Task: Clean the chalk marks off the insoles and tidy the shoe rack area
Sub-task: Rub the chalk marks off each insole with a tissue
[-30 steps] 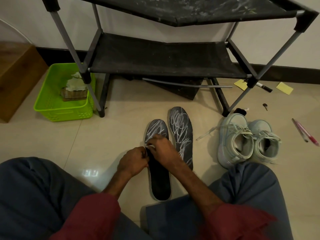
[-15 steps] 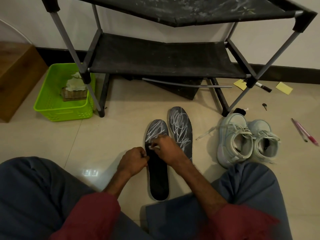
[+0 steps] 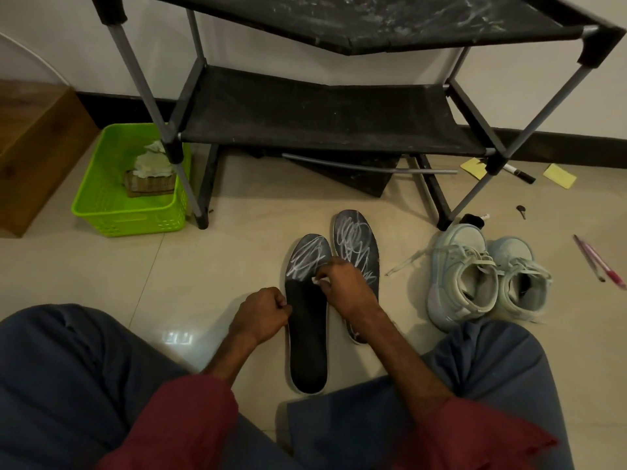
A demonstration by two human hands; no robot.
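Floor: pale tiles (image 3: 210,266) beside a white wall are used as the workplace, in front of the shoe rack (image 3: 315,120).
Insole (image 3: 307,337): it is laid flat between the person's knees, heel toward them, so that both hands can reach it. The heel half is seen free of chalk, and the toe is scribbled white.
Left hand (image 3: 261,315): it is curled and pinched on the insole's left edge, apparently to stop it sliding under the rubbing.
Right hand (image 3: 346,286): the fingers are closed on a small white wad (image 3: 317,280), which is pressed where the chalk begins. Its material cannot be told.
Second insole (image 3: 356,245): it is laid just beside the first on the right, is heavily chalked, and is judged to be waiting its turn.
Sneakers (image 3: 461,276): a pale pair is stood at the right with laces loose, likely emptied of the insoles.
Basket (image 3: 129,218): green, with crumpled tissue inside, it is kept by the rack's left leg, probably as the supply.
Clutter: pens (image 3: 600,266), yellow notes (image 3: 559,176) and a marker (image 3: 519,173) are scattered at the right, not yet tidied.
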